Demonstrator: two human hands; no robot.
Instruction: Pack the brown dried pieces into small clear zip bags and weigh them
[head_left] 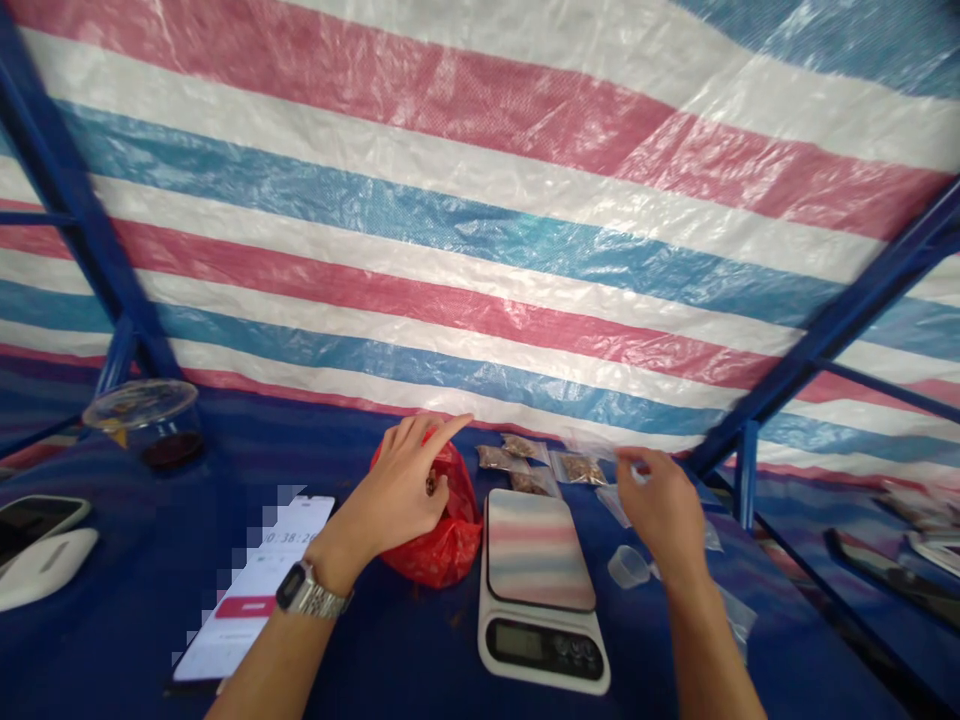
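Note:
My left hand [409, 485], a watch on its wrist, is over the red plastic bag [439, 550] with its fingers spread. Right of the bag lies a white kitchen scale [540, 590] with a bare, reflective plate. My right hand [660, 505] pinches the edge of a clear plastic bag [592, 443] between thumb and fingers. Several small clear packets of brown bits [581, 468] lie behind the scale. A small clear cup [628, 566] stands between the scale and my right forearm.
A phone with a lit screen [262, 590] lies left of the red bag. Farther left are a clear tub with dark liquid [161, 430], another phone [37, 520] and a white case [49, 568]. Blue metal posts [810, 350] and a striped sheet [480, 220] rise behind the table.

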